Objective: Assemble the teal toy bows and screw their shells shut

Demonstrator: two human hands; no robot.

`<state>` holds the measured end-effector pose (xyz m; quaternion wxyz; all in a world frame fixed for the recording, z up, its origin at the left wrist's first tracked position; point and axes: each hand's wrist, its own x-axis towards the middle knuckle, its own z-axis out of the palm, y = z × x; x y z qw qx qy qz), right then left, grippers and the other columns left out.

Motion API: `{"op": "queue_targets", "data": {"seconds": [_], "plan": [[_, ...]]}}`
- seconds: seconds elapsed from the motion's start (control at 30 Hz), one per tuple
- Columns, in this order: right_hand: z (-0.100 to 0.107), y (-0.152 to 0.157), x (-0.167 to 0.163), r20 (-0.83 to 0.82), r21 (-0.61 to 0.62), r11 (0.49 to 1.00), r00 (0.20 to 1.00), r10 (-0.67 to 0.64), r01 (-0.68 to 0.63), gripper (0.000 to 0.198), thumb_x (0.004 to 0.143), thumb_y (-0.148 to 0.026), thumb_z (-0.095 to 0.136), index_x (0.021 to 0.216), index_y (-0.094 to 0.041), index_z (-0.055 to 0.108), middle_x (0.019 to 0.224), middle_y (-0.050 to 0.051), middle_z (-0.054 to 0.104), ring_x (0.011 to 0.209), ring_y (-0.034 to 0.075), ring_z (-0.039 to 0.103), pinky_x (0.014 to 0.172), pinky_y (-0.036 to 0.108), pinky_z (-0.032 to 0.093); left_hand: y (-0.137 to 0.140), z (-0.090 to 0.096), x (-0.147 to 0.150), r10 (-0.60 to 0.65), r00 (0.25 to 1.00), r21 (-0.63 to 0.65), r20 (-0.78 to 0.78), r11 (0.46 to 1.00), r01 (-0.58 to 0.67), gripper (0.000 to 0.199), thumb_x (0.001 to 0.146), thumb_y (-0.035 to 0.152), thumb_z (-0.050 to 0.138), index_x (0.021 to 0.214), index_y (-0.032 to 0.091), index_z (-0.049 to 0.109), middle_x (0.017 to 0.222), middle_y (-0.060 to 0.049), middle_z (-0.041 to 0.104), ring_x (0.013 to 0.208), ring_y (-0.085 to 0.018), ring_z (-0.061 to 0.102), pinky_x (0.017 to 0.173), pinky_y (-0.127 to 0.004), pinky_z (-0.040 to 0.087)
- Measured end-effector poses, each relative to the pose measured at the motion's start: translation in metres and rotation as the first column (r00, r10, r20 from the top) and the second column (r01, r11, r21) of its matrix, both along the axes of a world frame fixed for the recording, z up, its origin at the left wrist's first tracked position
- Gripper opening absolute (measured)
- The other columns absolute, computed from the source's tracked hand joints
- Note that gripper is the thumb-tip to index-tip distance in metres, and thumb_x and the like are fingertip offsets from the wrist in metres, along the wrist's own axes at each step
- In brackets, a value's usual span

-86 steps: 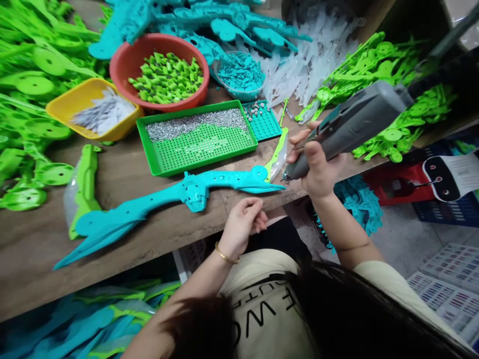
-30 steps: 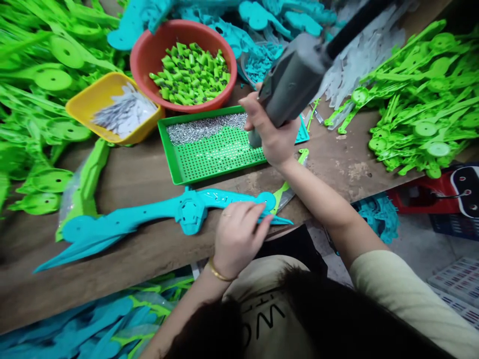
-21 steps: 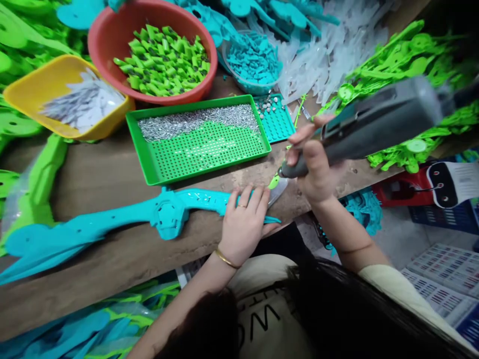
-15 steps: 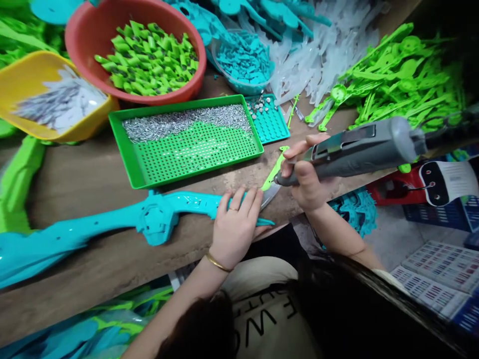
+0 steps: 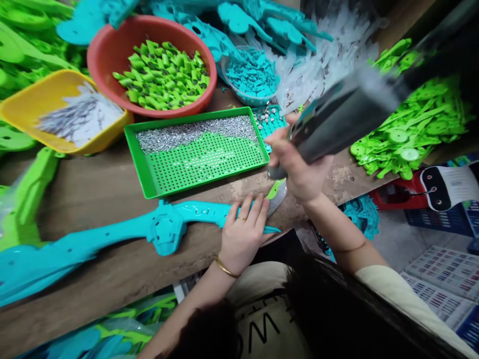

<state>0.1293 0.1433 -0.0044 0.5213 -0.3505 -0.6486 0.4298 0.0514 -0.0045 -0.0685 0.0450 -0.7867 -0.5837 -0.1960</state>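
Observation:
My left hand (image 5: 243, 232) lies across the right end of a long blue plastic part (image 5: 202, 212), fingers over its top, holding it against the table. Just past those fingertips are a clear plastic piece (image 5: 277, 199) and a lime-green strip (image 5: 275, 189), partly hidden by my right hand. My right hand (image 5: 301, 167) is wrapped round a grey electric screwdriver (image 5: 337, 117), raised and blurred by motion. Its tip is over the near right corner of a green perforated tray (image 5: 187, 172) of small metal screws; whether a screw is on it, I cannot tell.
Behind the tray stand a red bowl (image 5: 99, 62) of green pieces, a yellow bin (image 5: 22, 107) of printed slips and a clear bowl (image 5: 239, 99) of blue bits. A blue tray (image 5: 275, 130) holds metal discs. Green parts (image 5: 411, 124) pile up on the right.
My right hand has lifted the screwdriver off the lime-green strip and swung it up and left toward the screw tray. My left hand stays on the blue part. The view has shifted slightly.

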Motion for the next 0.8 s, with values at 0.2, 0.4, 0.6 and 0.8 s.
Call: {"op": "queue_targets", "data": {"seconds": [0.2,0.4,0.6,0.8], "plan": [[-0.010,0.034,-0.075,0.003,-0.015,0.997,0.997,-0.077,0.077,0.022,0.092,-0.043,0.053,0.084,-0.022,0.055,0.079,0.003,0.064,0.066,0.013,0.066,0.066,0.033,0.062,-0.001,0.004,0.002,0.022,0.999,-0.050,-0.036,0.998,-0.024,0.068,0.088,0.059,0.054,0.130,0.006,0.059,0.135,-0.014,0.062,0.124,-0.033,0.057,0.102,-0.048,0.043],[-0.048,0.040,-0.080,0.152,0.063,0.996,0.987,0.052,-0.062,0.024,0.097,-0.036,0.044,0.105,-0.021,0.062,0.099,0.008,0.065,0.091,0.020,0.069,0.085,0.044,0.061,-0.004,0.002,0.003,0.039,0.998,-0.063,-0.048,0.997,-0.042,0.068,0.086,0.059,0.058,0.132,0.009,0.058,0.138,-0.011,0.060,0.127,-0.031,0.055,0.105,-0.047,0.044],[-0.026,0.034,-0.072,0.027,-0.012,0.999,0.999,0.041,-0.041,0.038,0.093,-0.051,0.052,0.121,-0.027,0.057,0.096,0.004,0.065,0.075,0.017,0.069,0.075,0.042,0.063,-0.005,0.000,0.003,0.043,0.998,-0.086,-0.053,0.995,-0.047,0.067,0.087,0.060,0.056,0.133,0.011,0.057,0.140,-0.011,0.058,0.129,-0.029,0.054,0.106,-0.046,0.044],[0.015,0.042,-0.010,-0.238,0.316,0.938,0.969,-0.068,0.143,0.032,0.088,-0.054,0.059,0.114,-0.035,0.056,0.084,-0.003,0.063,0.047,0.007,0.052,0.047,0.026,0.048,-0.004,0.001,0.001,0.035,0.997,-0.066,-0.062,0.997,-0.039,0.064,0.092,0.059,0.048,0.132,0.011,0.059,0.140,-0.010,0.058,0.129,-0.029,0.054,0.104,-0.046,0.043]]}}
